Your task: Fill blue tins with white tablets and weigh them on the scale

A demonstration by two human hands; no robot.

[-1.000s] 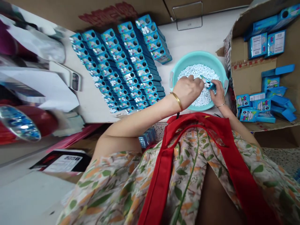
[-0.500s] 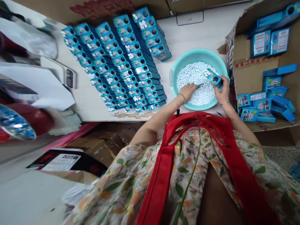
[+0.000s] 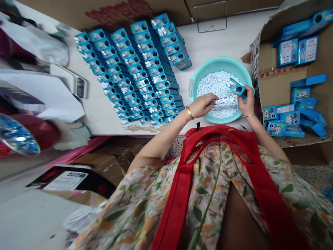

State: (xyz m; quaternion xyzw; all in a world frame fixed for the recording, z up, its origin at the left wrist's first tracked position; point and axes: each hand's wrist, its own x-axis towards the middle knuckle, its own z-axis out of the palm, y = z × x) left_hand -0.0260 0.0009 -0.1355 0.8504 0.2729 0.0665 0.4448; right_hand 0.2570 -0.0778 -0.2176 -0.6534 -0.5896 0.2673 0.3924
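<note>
My right hand [image 3: 247, 102] is closed round a small blue box [image 3: 237, 86] with a round hole, tilted over the teal basin [image 3: 194, 81]. The basin holds a heap of small white pellets [image 3: 214, 83]. My left hand [image 3: 203, 106] pinches the handle of a small scoop [image 3: 225, 100] heaped with white pellets. The scoop's tip lies just below the box, close to my right hand. Both hands are over the near side of the basin.
Rows of blue boxes [image 3: 135, 69], several showing white pellets through their holes, cover the white table [image 3: 213, 43] left of the basin. At the right, an open cardboard carton [image 3: 275, 86] holds more blue boxes. Papers and a red object [image 3: 31, 132] lie at the far left.
My left hand dipped the scoop into the pellets and has lifted it out loaded, toward the box. My right hand kept hold of the box, shifting it slightly right and up.
</note>
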